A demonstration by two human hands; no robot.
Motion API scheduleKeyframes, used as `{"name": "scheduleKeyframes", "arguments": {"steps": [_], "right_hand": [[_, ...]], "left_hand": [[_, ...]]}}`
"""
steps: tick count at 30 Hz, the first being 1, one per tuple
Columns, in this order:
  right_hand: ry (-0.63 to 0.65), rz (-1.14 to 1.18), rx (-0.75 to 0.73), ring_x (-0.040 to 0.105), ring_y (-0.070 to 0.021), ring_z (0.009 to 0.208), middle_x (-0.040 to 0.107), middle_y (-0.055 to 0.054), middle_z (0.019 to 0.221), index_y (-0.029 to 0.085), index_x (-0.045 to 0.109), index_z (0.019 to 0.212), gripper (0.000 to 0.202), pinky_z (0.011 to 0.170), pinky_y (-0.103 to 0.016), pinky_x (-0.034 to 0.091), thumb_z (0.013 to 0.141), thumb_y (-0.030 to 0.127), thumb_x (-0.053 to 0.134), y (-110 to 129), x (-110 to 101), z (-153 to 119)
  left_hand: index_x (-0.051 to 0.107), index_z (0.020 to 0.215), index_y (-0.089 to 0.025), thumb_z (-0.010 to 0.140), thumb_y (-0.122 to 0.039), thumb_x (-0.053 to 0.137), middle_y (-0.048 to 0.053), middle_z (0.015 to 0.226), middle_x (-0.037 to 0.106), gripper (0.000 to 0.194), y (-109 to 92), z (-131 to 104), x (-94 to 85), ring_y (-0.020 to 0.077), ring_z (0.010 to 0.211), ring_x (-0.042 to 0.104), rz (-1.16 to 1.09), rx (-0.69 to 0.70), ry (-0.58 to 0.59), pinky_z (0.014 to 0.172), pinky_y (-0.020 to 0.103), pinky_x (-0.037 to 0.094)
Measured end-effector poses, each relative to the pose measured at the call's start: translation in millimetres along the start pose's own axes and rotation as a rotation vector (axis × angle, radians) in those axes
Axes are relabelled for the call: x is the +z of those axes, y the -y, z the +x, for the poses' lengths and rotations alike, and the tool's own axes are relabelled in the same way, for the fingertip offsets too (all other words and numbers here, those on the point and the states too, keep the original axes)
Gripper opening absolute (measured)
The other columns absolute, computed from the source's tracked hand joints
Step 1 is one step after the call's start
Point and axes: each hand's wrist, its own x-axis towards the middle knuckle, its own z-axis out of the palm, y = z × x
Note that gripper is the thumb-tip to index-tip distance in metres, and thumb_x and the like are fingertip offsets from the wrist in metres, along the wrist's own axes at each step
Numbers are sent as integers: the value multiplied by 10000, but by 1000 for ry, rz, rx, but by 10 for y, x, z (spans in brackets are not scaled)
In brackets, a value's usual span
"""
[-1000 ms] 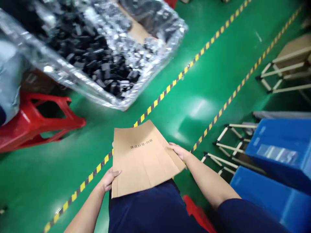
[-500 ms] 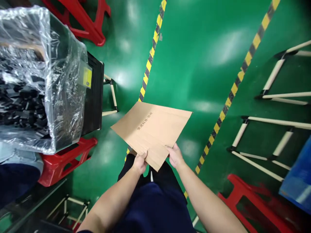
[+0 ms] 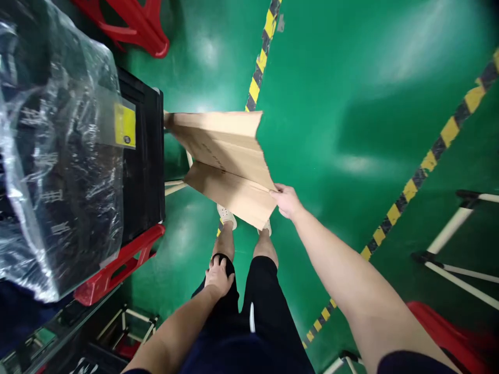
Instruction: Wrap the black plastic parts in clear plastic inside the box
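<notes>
We are apparently steadying a creased cardboard sheet at frame centre, our right hand pinching its edge, our left hand resting empty on a black trouser leg; controlling it is probably calling for both.

A moment ago both hands held the cardboard. Now the left hand has let go and rests on the person's knee. Only the right hand pinches an edge. The cardboard, almost flat before, is now bent along a fold. Its far end has moved close to the black box. Pale shoes have come into view.
</notes>
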Motion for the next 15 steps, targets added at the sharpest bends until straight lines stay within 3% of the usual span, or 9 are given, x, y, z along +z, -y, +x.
{"name": "scheduleKeyframes", "arguments": {"steps": [4,9,12,15], "right_hand": [[60,1,108,660,-172,753,724,-39,875,167,669,913,265,745,-336,556,653,115,660,-147,471,773],[257,77,253,648,-174,686,685,-7,774,180,629,978,369,680,-346,585,655,10,575,-186,1120,1660],[353,113,298,651,-174,674,669,13,751,193,616,1010,468,682,-341,591,611,-38,537,-248,1721,2037],[445,126,285,634,-167,631,654,16,724,186,627,984,436,679,-346,587,621,-37,535,-394,2435,2267]], "left_hand": [[474,1388,-190,781,-417,558,130,1502,357,653,56,155,21,351,1361,313,17,57,-37,1090,481,320],[545,1330,-235,744,-395,578,91,1491,393,608,113,253,-78,341,1378,304,-32,104,-38,1121,470,286],[568,1317,-245,736,-392,585,71,1501,401,599,225,309,-127,331,1387,313,-104,92,-32,1143,453,269],[591,1307,-231,730,-398,591,76,1504,417,600,368,375,-165,334,1394,323,-183,64,-23,1166,451,253]]}}
